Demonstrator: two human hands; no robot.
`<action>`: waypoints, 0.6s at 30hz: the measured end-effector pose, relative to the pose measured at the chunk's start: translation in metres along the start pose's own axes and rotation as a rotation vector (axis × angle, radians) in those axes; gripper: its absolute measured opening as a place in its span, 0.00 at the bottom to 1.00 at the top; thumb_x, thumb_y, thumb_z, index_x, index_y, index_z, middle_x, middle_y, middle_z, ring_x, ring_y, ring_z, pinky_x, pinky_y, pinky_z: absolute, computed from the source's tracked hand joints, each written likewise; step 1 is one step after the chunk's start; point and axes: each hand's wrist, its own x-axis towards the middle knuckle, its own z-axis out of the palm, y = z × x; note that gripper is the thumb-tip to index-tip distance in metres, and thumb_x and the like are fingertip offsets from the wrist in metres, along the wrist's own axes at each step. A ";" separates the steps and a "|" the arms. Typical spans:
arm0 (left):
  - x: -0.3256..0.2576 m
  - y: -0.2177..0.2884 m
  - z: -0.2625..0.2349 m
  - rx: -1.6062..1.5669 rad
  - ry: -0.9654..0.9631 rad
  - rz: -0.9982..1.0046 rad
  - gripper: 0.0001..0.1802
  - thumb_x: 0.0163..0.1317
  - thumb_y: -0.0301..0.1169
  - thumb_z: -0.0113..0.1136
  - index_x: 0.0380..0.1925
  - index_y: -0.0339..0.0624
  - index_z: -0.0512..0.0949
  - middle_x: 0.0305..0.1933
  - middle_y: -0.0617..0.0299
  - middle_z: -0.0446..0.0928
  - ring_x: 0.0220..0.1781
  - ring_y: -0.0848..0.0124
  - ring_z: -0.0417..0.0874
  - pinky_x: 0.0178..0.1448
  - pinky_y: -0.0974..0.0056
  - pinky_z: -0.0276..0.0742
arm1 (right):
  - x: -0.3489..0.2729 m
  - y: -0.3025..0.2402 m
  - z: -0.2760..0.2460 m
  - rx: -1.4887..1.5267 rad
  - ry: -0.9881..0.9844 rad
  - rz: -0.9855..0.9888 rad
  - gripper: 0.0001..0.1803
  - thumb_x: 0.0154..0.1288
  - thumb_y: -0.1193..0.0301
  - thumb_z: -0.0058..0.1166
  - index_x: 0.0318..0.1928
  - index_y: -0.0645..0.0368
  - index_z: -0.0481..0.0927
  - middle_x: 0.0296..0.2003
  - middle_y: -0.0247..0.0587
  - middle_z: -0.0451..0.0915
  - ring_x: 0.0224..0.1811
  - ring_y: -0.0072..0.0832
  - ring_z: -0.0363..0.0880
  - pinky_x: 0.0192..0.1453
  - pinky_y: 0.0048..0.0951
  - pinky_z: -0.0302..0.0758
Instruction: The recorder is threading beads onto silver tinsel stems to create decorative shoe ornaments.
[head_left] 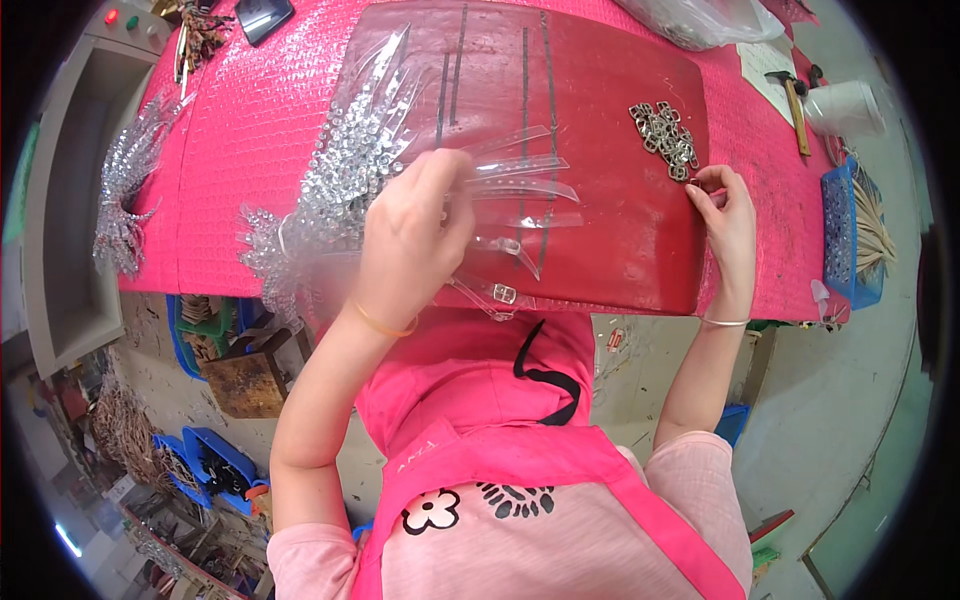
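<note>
Clear plastic straps, thin and curved, fan out from the left hand at the centre of the frame, its fingers closed around their gathered ends above a dark red mat. One strap end with a small metal buckle hangs just below that hand, near the mat's front edge. Right of centre, the right hand pinches its fingertips together at the lower edge of a small pile of metal buckles on the mat; whether a buckle sits between the fingertips is too small to tell. Left of the left hand lies a heap of finished straps studded with clear beads, and another such bundle rests at the far left edge of the table. The mat lies on a bright pink quilted table cover. In the upper right are a hammer and a blue basket of sticks. Below the table, at lower left, blue bins stand on a littered concrete floor.
</note>
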 end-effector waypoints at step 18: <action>0.028 0.012 -0.004 -0.901 -0.392 -0.520 0.10 0.55 0.29 0.57 0.34 0.33 0.79 0.24 0.63 0.76 0.21 0.80 0.74 0.25 0.76 0.71 | -0.041 -0.123 0.052 1.378 -0.261 0.215 0.08 0.60 0.77 0.53 0.39 0.69 0.75 0.28 0.44 0.80 0.23 0.25 0.79 0.27 0.19 0.76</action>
